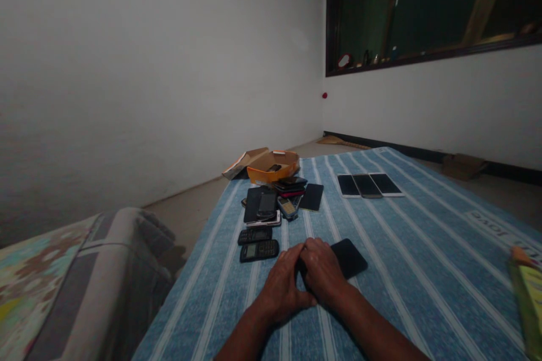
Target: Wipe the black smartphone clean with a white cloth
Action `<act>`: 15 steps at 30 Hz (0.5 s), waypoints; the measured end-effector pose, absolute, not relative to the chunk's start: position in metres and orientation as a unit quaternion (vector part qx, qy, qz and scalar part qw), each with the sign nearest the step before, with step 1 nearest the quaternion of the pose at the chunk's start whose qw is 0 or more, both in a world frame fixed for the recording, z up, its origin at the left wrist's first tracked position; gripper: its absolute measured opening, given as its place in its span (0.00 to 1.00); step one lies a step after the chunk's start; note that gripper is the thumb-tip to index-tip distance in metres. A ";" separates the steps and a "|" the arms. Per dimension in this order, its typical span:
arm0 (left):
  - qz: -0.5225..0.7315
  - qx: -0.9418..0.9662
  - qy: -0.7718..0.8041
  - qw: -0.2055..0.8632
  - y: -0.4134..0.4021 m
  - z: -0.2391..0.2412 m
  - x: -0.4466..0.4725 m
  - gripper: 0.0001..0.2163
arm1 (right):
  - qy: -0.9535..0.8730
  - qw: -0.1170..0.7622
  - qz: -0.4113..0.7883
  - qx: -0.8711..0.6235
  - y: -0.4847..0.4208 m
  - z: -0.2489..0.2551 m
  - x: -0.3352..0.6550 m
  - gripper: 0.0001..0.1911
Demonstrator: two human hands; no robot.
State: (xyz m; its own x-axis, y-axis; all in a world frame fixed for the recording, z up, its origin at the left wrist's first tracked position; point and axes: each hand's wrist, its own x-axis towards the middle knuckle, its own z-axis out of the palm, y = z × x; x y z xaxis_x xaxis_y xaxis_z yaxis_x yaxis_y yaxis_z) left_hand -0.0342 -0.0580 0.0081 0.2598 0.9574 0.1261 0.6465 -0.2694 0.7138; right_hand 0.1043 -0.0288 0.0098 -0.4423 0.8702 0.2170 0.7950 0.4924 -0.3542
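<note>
The left hand and the right hand lie knuckles up and pressed together on the bed, fingers curled. The right hand covers the near left end of a black phone. The left hand's fingertips meet it at that spot. Whether either hand actually grips the phone cannot be told, since the fingers hide the contact.

The black phone lies flat, screen dark, angled away to the right, glossy and without visible marks. It sits near the middle of the bed, well apart from every edge.

The bed is covered in a blue sheet with pale stripes running away from the person. Just left of the hands lie two small keypad phones, one behind the other, close to the left edge. Farther off is a loose pile of phones, with an orange box at the far edge behind it. Three phones in a row lie side by side to the right. Between that row and the hands the sheet is open.

A folded blanket sits off the left edge. A yellow-green object is at the right border. Bare pale walls meet in a corner, with a dark window on the right wall.
</note>
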 end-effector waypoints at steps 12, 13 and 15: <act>0.276 0.732 0.562 0.267 -0.059 0.007 -0.033 0.46 | -0.851 0.149 0.073 -0.499 -0.030 0.014 0.108 0.16; 0.275 0.731 0.566 0.266 -0.060 0.007 -0.033 0.46 | -0.848 0.145 0.071 -0.505 -0.029 0.015 0.110 0.16; 0.268 0.729 0.572 0.265 -0.060 0.007 -0.032 0.46 | -0.841 0.137 0.065 -0.519 -0.027 0.015 0.113 0.16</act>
